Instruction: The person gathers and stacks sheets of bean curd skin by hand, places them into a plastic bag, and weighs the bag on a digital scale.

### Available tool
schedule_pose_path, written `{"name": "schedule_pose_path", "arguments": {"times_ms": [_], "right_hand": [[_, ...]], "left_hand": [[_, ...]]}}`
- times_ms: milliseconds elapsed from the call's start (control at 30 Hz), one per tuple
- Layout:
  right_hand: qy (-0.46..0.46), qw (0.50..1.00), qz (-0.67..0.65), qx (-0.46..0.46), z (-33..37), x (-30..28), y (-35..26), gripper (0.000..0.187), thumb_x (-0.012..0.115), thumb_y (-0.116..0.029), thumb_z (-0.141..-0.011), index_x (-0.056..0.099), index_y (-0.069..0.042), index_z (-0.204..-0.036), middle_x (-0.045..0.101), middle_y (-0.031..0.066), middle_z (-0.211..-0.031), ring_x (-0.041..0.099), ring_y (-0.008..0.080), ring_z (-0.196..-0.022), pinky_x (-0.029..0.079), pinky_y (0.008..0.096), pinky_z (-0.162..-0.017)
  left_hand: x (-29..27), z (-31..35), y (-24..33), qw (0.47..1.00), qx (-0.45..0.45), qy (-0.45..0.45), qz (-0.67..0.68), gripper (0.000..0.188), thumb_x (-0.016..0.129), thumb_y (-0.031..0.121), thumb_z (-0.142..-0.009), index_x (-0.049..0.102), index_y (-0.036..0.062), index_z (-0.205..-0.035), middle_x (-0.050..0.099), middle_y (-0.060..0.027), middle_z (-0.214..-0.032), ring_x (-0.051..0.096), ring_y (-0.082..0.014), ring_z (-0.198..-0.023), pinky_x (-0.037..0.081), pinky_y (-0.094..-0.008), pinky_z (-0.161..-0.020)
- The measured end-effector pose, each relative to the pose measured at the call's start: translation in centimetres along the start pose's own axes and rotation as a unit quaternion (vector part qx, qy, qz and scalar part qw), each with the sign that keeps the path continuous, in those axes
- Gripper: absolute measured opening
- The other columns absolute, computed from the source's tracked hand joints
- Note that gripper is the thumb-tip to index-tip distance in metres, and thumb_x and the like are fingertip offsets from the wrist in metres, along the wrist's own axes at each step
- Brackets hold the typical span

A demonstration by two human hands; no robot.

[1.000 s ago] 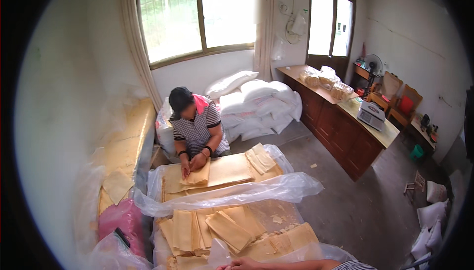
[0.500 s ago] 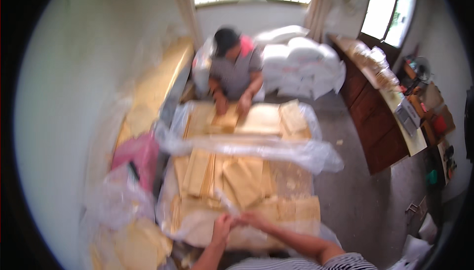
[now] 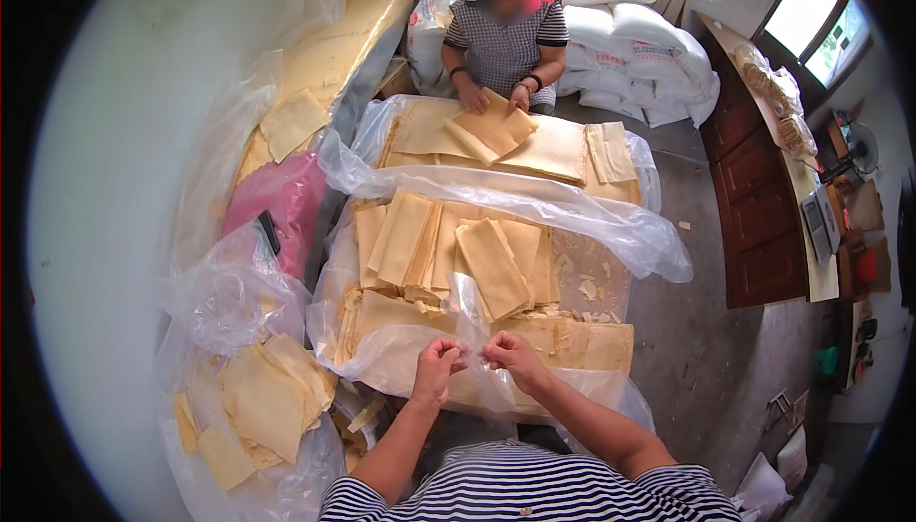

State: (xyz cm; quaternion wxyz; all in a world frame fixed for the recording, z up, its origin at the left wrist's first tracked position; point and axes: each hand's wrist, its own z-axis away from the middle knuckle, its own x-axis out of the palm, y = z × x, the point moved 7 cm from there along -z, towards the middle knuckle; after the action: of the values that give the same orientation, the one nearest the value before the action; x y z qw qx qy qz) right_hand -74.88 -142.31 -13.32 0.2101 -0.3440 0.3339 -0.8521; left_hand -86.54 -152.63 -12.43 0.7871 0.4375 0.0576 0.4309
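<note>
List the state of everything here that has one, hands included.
Left hand: fingers pinched at the clear film.
Right hand: fingers pinched at the clear film.
Clear film: gathered and crumpled between the hands.
Tan bundles: folded, lying on the stack.
Co-worker's sheet: partly folded, raised in both hands.
White sacks: filled, piled.
Fan: upright; cannot tell whether running.

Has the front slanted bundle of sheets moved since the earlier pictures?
No: judged against the nearest stack, the front slanted bundle keeps its place; only the view shifted.
</note>
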Motion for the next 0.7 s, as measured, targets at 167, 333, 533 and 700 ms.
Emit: {"name": "schedule_pose_path", "arguments": {"times_ms": [167,333,533,700], "right_hand": [[0.039,0.999,-0.021,0.027,-1.1,-1.1,1.5,0.018,0.062,-0.011,-0.088,0.048,-0.009,-0.077,0.062,0.0059,-0.079,0.063,0.0141,-0.073,0.049,0.0256,-0.059],[0.079,0.932,-0.352,0.040,-4.2,-11.8,6.8,0.015,0.053,-0.002,-0.087,0.045,-0.012,-0.077,0.050,0.0011,-0.065,0.047,0.0124,-0.051,0.040,0.0250,-0.045],[0.279,0.925,0.205,-0.159,-1.8,-12.4,-1.8,0.012,0.053,-0.009,-0.090,0.050,-0.009,-0.078,0.046,-0.0003,-0.061,0.042,0.0076,-0.054,0.038,0.0278,-0.047],[-0.028,0.948,0.314,-0.045,-3.2,-0.5,0.7,0.014,0.055,-0.016,-0.092,0.054,-0.004,-0.084,0.052,0.0009,-0.067,0.049,0.0087,-0.062,0.041,0.0262,-0.055]], "left_hand": [[-0.5,0.5,0.0,0.975,-0.066,0.034,0.211,0.011,0.051,0.004,-0.086,0.049,0.0084,-0.096,0.061,-0.0045,-0.083,0.060,-0.0144,-0.072,0.051,-0.0304,-0.067],[-8.6,-0.4,-4.5,0.972,-0.032,0.123,0.196,0.014,0.054,0.006,-0.084,0.048,0.0102,-0.096,0.040,0.0013,-0.064,0.040,-0.0110,-0.049,0.039,-0.0289,-0.043],[-22.4,1.9,-7.3,0.925,-0.034,0.314,-0.212,0.029,0.063,0.015,-0.081,0.048,0.0073,-0.106,0.055,-0.0073,-0.083,0.056,-0.0212,-0.068,0.050,-0.0374,-0.058],[-3.6,2.1,2.4,0.803,0.335,0.090,-0.485,0.064,0.079,0.022,-0.063,0.052,0.0076,-0.119,0.040,-0.0175,-0.135,0.032,-0.0359,-0.127,0.023,-0.0464,-0.108]]}}
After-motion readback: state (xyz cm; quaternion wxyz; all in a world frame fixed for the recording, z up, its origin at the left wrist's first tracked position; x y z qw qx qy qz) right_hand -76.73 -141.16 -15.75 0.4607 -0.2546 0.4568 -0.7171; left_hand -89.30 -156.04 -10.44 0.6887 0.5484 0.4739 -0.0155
